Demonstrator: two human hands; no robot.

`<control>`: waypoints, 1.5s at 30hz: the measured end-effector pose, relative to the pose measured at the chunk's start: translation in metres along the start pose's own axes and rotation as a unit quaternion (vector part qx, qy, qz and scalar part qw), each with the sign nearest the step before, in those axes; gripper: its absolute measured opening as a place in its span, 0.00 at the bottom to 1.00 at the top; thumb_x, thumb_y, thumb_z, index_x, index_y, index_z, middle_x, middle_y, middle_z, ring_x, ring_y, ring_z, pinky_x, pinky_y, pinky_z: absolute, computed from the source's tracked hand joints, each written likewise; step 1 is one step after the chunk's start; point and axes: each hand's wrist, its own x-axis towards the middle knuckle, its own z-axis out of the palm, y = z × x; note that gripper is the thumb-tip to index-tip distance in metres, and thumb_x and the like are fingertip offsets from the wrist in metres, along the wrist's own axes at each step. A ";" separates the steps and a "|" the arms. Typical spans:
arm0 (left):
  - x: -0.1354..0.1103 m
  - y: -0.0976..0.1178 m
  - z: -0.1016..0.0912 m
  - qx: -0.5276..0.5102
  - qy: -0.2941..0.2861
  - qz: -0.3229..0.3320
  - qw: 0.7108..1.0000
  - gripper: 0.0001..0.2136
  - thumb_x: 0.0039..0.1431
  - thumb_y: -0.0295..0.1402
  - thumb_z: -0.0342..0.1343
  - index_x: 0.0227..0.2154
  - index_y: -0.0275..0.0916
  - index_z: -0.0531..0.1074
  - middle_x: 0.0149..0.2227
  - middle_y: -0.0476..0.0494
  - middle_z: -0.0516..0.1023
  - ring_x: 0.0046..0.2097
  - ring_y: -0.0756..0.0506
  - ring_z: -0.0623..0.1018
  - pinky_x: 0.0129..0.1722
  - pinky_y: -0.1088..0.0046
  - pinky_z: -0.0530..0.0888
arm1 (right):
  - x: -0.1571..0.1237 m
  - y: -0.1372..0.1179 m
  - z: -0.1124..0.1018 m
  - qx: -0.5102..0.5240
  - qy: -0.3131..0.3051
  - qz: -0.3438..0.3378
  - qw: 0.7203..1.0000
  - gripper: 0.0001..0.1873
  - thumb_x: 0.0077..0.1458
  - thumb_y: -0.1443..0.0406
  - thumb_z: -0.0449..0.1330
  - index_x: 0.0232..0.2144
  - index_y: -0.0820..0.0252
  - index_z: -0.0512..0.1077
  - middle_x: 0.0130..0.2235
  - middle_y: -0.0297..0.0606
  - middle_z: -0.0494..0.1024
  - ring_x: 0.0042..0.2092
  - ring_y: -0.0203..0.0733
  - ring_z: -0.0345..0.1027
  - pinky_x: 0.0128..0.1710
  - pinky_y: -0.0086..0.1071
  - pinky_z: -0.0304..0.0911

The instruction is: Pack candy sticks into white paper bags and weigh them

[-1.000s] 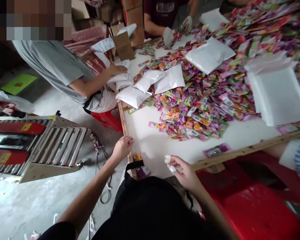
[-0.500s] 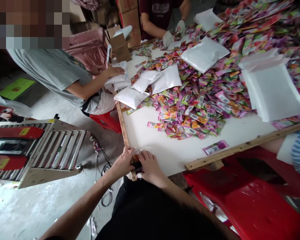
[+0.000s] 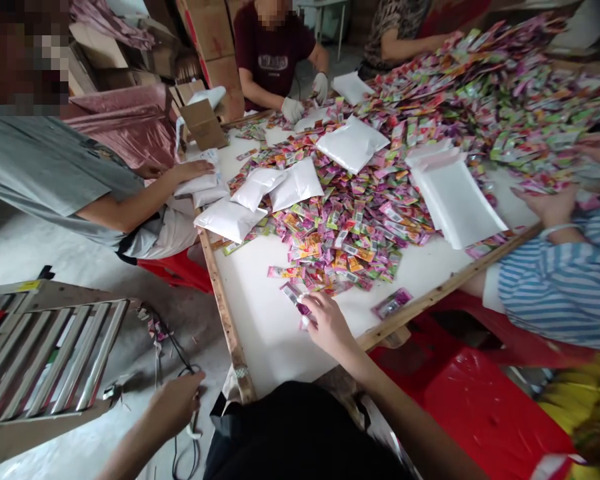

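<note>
White-tipped fingers (image 3: 318, 303) of the right hand (image 3: 333, 331) pinch a small purple-and-pink plastic packet (image 3: 292, 291).
The left hand (image 3: 173, 403) curls over the grey floor (image 3: 203, 327) beside the white, wood-rimmed table (image 3: 265, 333); whether it grips anything, I cannot tell. The held packet is just beside a broad heap of multicoloured plastic packets (image 3: 360, 223) on the table; plump white plastic pouches (image 3: 230, 219) lie farther out.
</note>
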 end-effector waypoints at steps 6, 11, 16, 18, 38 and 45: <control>0.089 0.071 -0.043 -0.022 0.100 0.118 0.988 0.24 0.54 0.36 0.52 0.54 0.39 0.63 0.50 0.34 0.74 0.50 0.36 0.75 0.49 0.57 0.72 | -0.008 0.050 -0.020 -0.027 0.103 0.046 0.993 0.18 0.57 0.67 0.52 0.51 0.58 0.63 0.49 0.47 0.66 0.53 0.51 0.60 0.51 0.47 0.63; 0.155 0.161 -0.029 -0.031 0.066 0.213 0.974 0.46 0.43 0.44 0.63 0.63 0.35 0.50 0.66 0.26 0.49 0.65 0.30 0.54 0.58 0.51 0.61 | 0.007 0.097 -0.028 -0.070 0.190 0.088 0.975 0.26 0.56 0.65 0.53 0.56 0.59 0.55 0.51 0.50 0.62 0.54 0.55 0.57 0.52 0.52 0.61; 0.194 0.196 0.013 0.009 0.038 0.301 0.953 0.66 0.20 0.57 0.67 0.65 0.34 0.45 0.66 0.20 0.42 0.65 0.20 0.41 0.58 0.35 0.48 | 0.044 0.115 -0.037 -0.065 0.198 0.086 0.974 0.33 0.52 0.63 0.56 0.59 0.58 0.51 0.52 0.50 0.61 0.55 0.57 0.57 0.53 0.52 0.60; 0.205 0.202 0.026 0.006 0.086 0.303 0.949 0.67 0.19 0.59 0.65 0.65 0.34 0.44 0.66 0.19 0.42 0.65 0.20 0.42 0.57 0.35 0.47 | 0.073 0.116 -0.045 -0.072 0.189 0.095 0.975 0.36 0.51 0.62 0.58 0.60 0.58 0.50 0.53 0.50 0.60 0.56 0.58 0.56 0.53 0.53 0.59; 0.252 0.232 0.040 0.033 0.369 0.316 0.873 0.43 0.43 0.53 0.57 0.60 0.34 0.57 0.65 0.23 0.52 0.64 0.28 0.55 0.61 0.48 0.48 | 0.204 0.179 -0.133 0.117 0.041 0.098 0.987 0.28 0.49 0.53 0.61 0.51 0.58 0.69 0.50 0.43 0.74 0.50 0.47 0.69 0.50 0.41 0.64; 0.258 0.236 0.054 -0.035 0.379 0.285 0.880 0.44 0.41 0.52 0.58 0.61 0.38 0.56 0.64 0.25 0.54 0.63 0.27 0.57 0.59 0.45 0.52 | 0.264 0.240 -0.131 -0.233 0.087 0.316 0.916 0.61 0.33 0.50 0.70 0.64 0.58 0.45 0.66 0.60 0.41 0.63 0.72 0.42 0.54 0.59 0.51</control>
